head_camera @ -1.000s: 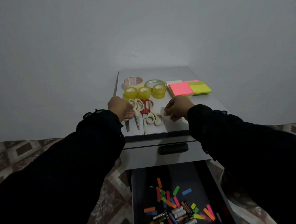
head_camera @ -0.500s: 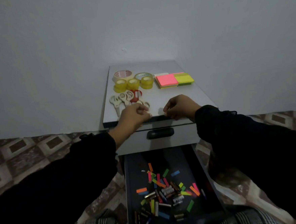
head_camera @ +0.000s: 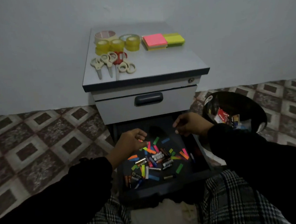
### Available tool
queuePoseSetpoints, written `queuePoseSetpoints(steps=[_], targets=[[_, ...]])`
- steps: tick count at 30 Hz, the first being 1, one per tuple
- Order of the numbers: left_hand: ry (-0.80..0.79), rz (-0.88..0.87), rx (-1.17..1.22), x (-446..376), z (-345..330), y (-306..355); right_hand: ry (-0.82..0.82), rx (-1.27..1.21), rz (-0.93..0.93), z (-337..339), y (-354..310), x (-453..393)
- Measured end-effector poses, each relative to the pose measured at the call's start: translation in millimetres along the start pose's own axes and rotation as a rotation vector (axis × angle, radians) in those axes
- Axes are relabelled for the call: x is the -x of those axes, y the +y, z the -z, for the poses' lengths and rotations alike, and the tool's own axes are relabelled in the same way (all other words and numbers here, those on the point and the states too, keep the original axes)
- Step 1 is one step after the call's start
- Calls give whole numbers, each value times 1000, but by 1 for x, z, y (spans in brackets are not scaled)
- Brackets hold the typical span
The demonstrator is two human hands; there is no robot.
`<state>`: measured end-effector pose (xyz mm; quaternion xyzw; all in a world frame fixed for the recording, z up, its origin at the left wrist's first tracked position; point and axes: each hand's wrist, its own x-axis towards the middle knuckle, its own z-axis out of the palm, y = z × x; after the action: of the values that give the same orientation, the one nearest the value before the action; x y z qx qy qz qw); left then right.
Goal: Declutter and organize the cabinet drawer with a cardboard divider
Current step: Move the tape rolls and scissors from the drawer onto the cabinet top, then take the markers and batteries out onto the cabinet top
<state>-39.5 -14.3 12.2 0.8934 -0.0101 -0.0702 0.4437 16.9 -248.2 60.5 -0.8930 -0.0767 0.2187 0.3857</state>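
1. Both hands have come down from the cabinet top, where they were at the scissors half a second ago, to the open drawer in the lower middle of the frame.
2. The left hand (head_camera: 131,142) hovers over the drawer's (head_camera: 202,164) left part, fingers loosely curled; whether they pinch one of the coloured paper strips (head_camera: 155,140) cannot be told.
3. The right hand (head_camera: 190,124) hangs over the drawer's far right corner, fingers relaxed and grasping nothing.
4. The drawer holds scattered strips and batteries (head_camera: 157,157) in a loose heap at its middle.
5. On the cabinet top (head_camera: 166,63), upper middle of the frame, lie the scissors (head_camera: 111,62), tape rolls (head_camera: 117,42) behind them, and sticky notes (head_camera: 163,40) to the right.
6. A dark bin (head_camera: 255,109) stands at the right, just beside the drawer.
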Motion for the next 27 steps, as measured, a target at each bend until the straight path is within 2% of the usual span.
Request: queuePoseSetpoints(steps=[6,11,15,21,27], targets=[[-30,72,-110,-5,-18,-39,-38,128,-61,-29,54,-13],[-46,135,-102,-10,-33,-59,-95,139,-69,-50,80,-31],[-117,151,-196,-18,-45,-66,-173,177,-52,-65,89,-49],[-155,189,-185,-26,-49,-84,-299,291,67,-85,102,-75],[-151,221,-161,-33,-51,-94,-338,396,147,-95,106,-81]])
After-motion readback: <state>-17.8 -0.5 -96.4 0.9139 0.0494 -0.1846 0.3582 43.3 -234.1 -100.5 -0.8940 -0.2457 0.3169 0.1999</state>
